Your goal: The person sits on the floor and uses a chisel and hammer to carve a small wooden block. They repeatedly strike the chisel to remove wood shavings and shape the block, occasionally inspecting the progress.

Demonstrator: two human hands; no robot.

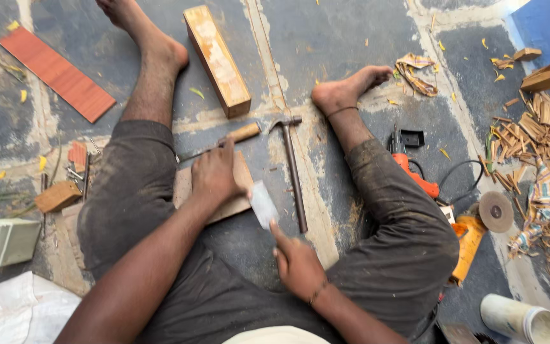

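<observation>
The person sits on a stone-slab floor (351, 38) with legs spread, and the work lies between the knees. There a flat wooden board (233, 207) rests on the floor, pinned under the left hand (214, 178), whose fingers are pressed down on it and closed around a wooden-handled chisel (237, 136) that points out to the left. The right hand (297, 261) is drawn back toward the body, fingers pinched on a small pale rectangular piece (263, 204), blurred, which looks like a sharpening stone or sanding block; its far end sits just at the board's right edge.

To do this well, I judge the left hand should keep the board flat and steady so it does not slide, while the right hand keeps the pale piece at an even angle against the edge.

Around the work: a long wooden block (216, 58) lies beyond the board, a reddish laminate strip (55, 73) well off to the left. A claw hammer (293, 169) lies just right of the board, close to the right hand's path, so it could get in the way. Further right are an orange power drill (415, 175), an angle grinder (479, 226) with its disc, and a heap of wood chips (542, 153). A small wood offcut (57, 196) sits by the left thigh.
</observation>
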